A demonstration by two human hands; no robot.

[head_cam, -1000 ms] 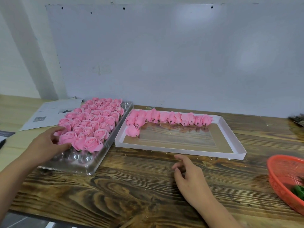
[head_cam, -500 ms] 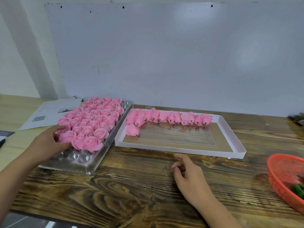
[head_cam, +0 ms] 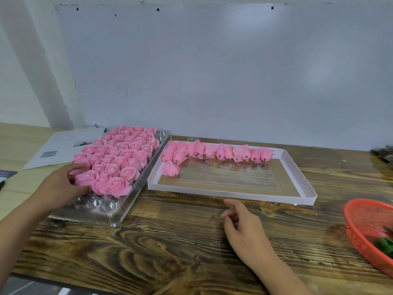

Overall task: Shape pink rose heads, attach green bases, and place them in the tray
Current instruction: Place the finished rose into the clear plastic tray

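Nothing has visibly moved: left hand still curls around pink rose heads in the clear plastic blister tray; right hand hovers loosely curled, holding nothing, right of it.

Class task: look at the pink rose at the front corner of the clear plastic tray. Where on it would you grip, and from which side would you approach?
Probably pinch the front corner rose low around its outer petals, coming from the front and above. It faces up, other roses crowd behind it, and only empty cups of the clear plastic tray lie in front. The left hand already reaches in beside it.
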